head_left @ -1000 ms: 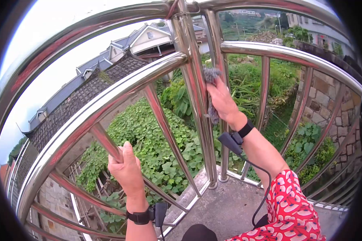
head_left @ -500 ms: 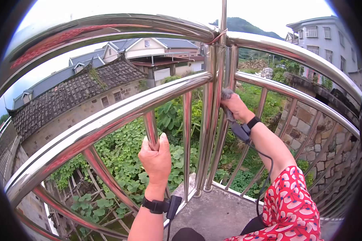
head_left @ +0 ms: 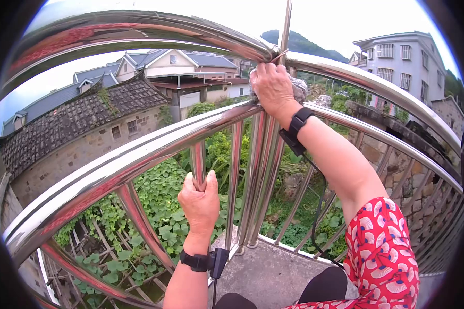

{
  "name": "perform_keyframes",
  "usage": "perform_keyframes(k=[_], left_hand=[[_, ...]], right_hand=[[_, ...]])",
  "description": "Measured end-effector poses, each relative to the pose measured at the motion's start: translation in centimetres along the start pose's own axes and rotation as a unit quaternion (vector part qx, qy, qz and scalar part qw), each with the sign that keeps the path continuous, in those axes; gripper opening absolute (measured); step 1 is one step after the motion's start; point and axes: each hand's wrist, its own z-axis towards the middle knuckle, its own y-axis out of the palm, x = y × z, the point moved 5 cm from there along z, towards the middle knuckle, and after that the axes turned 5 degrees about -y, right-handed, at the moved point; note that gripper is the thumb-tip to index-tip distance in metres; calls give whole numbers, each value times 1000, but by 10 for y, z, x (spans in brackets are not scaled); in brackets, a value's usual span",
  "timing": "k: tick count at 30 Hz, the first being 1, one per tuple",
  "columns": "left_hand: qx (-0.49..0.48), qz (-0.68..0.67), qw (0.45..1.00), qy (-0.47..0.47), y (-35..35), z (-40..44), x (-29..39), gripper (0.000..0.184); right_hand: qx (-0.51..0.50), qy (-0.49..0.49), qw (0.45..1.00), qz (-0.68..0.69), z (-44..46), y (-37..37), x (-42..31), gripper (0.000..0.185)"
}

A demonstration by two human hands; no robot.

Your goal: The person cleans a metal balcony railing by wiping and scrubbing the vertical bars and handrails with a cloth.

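My left hand (head_left: 199,202) is wrapped round an upright bar (head_left: 198,157) of the shiny metal railing, below its middle rail (head_left: 123,164). Higher up, my right hand (head_left: 274,88) presses a grey cloth (head_left: 298,89) round the corner posts, just under the top rail. The cloth shows on both sides of the hand, and the fingers are bent over it. A thin tie (head_left: 280,55) is wound round the post joint above the fingertips. Both wrists wear black straps with small dark devices and cables.
The top rail (head_left: 366,77) runs off to the right from the corner. Below is the concrete floor (head_left: 263,273), with my knees over it. Beyond the bars are leafy plants (head_left: 159,198), a tiled-roof house (head_left: 82,116), a stone wall and a pale building (head_left: 397,62).
My right hand has moved up the corner posts with the cloth, from below the middle rail to just under the top rail. The view has tilted upward since the first frame.
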Motion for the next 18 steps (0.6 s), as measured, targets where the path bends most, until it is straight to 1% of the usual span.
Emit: perform_keyframes(k=[1, 2, 4, 6, 8, 9, 10, 12, 13, 14, 16, 17, 18], left_hand=[[-2, -3, 1000, -2, 1, 0, -1, 26], [-5, -15, 1000, -7, 1, 0, -2, 27], [-11, -29, 999, -11, 2, -1, 2, 28], [-5, -33, 999, -4, 0, -1, 0, 29], [-5, -18, 1000, -1, 0, 0, 0, 30], [-2, -3, 1000, 6, 1, 0, 0, 30], [-3, -8, 1000, 6, 2, 0, 0, 30], [5, -2, 1000, -5, 3, 0, -1, 30], [7, -4, 1000, -4, 4, 1, 0, 30], [13, -6, 1000, -6, 4, 0, 1, 30], [21, -7, 1000, -5, 3, 0, 2, 30], [19, 0, 1000, 0, 3, 0, 2, 30], [18, 9, 1000, 6, 3, 0, 1, 31]], right_hand=[[-68, 15, 997, -39, 0, 14, -2, 15], [-74, 14, 996, -40, -8, 22, -6, 15], [-45, 3, 998, -54, -15, 23, -9, 12], [-53, -10, 997, -48, -23, 20, -13, 12], [-98, -22, 995, 11, -31, 13, -14, 12], [-114, 6, 993, 13, -34, 12, -14, 15], [-114, 5, 993, 9, -35, 9, -15, 15], [-148, 109, 976, 114, -35, 8, -8, 16], [-180, 135, 964, 144, -29, 8, -5, 19], [-179, 136, 964, 143, -21, 8, -7, 19], [-199, 195, 938, 205, -1, 19, -1, 20], [-167, 145, 953, 208, 9, 22, -1, 19], [-165, 145, 953, 209, 16, 29, 4, 19]])
